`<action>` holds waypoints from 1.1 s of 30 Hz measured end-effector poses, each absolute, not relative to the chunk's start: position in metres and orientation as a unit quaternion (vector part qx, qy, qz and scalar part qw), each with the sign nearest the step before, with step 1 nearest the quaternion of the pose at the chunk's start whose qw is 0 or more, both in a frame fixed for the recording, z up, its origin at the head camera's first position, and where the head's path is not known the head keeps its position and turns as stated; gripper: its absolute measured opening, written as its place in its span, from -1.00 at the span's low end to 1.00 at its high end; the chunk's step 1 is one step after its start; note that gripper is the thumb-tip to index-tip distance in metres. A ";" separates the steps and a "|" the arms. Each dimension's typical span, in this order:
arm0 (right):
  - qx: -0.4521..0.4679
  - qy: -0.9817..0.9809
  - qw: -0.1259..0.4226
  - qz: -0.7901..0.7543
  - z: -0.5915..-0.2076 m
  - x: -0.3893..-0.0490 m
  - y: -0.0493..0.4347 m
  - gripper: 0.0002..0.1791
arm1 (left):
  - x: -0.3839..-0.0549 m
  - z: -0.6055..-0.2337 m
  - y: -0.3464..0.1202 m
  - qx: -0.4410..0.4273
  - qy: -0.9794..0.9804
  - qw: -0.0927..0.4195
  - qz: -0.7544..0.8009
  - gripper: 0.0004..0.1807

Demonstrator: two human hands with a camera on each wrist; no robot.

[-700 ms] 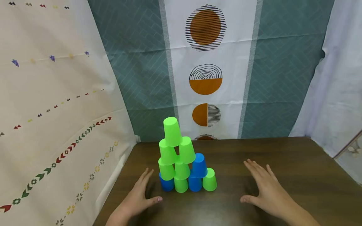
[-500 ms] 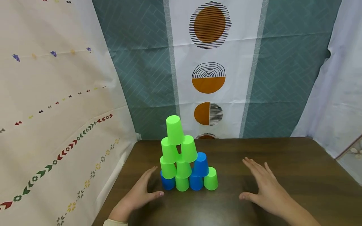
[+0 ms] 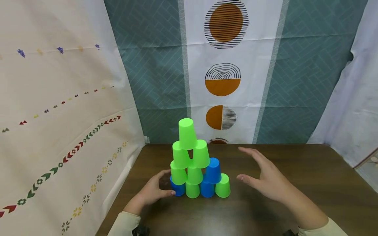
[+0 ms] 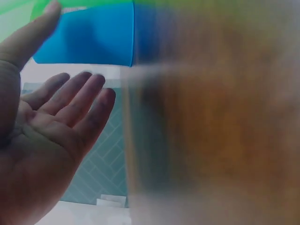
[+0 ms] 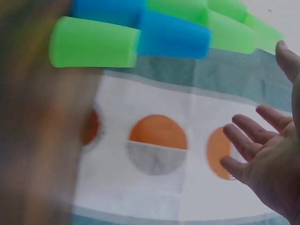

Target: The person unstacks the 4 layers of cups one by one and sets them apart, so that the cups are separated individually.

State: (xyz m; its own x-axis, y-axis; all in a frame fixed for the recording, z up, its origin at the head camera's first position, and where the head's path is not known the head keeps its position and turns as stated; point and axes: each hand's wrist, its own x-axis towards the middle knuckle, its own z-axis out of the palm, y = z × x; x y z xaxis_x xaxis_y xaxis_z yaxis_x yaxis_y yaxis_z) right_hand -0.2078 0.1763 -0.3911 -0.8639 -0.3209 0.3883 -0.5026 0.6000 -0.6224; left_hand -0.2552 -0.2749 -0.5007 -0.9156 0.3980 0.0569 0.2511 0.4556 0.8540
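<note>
Upside-down green and blue cups are stacked as a pyramid on the dark wooden table, topped by a green cup [image 3: 187, 134]. In the bottom row stand a blue cup [image 3: 178, 188] at the left end, a green cup [image 3: 193, 191], another blue cup [image 3: 207, 189] and a green cup [image 3: 222, 186]. My left hand [image 3: 150, 189] is beside the left blue cup, thumb at its front, fingers relaxed. The left wrist view has that blue cup [image 4: 93, 35] between thumb and fingers. To the right of the stack, my right hand [image 3: 270, 177] is raised and spread, holding nothing.
The table [image 3: 212, 218] extends to the right and front of the stack. Behind it hangs a teal and white patterned curtain [image 3: 156, 78]. A cream printed cloth [image 3: 68, 137] lines the left side, and a white cloth [image 3: 354, 108] the right.
My left hand has moved right, close up to the bottom-left blue cup. My right hand has risen and shifted left toward the stack. The pyramid stands unchanged while the head view shifts slightly.
</note>
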 end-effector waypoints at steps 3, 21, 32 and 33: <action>0.240 -0.883 0.130 0.381 -0.368 -0.220 0.168 -0.11 | -0.263 -0.501 -0.275 0.198 0.841 0.092 0.495 -0.16; 0.286 -0.819 0.079 0.491 -0.300 -0.269 0.059 -0.30 | -0.274 -0.506 -0.274 0.225 0.834 0.137 0.484 -0.26; 0.270 -0.837 0.063 0.473 -0.305 -0.274 0.036 -0.30 | -0.271 -0.503 -0.269 0.214 0.837 0.132 0.486 -0.35; 0.270 -0.838 0.063 0.471 -0.306 -0.274 0.035 -0.29 | -0.271 -0.503 -0.269 0.212 0.837 0.133 0.487 -0.35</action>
State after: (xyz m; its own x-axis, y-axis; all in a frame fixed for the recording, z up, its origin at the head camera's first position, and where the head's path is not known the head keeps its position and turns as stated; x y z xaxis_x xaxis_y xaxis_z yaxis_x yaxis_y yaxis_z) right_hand -0.2743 0.0355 -0.3061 -0.8461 -0.3930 0.3600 -0.5119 0.4112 -0.7542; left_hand -0.2706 -0.2686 -0.5030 -0.8747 0.4845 -0.0148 0.2261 0.4349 0.8716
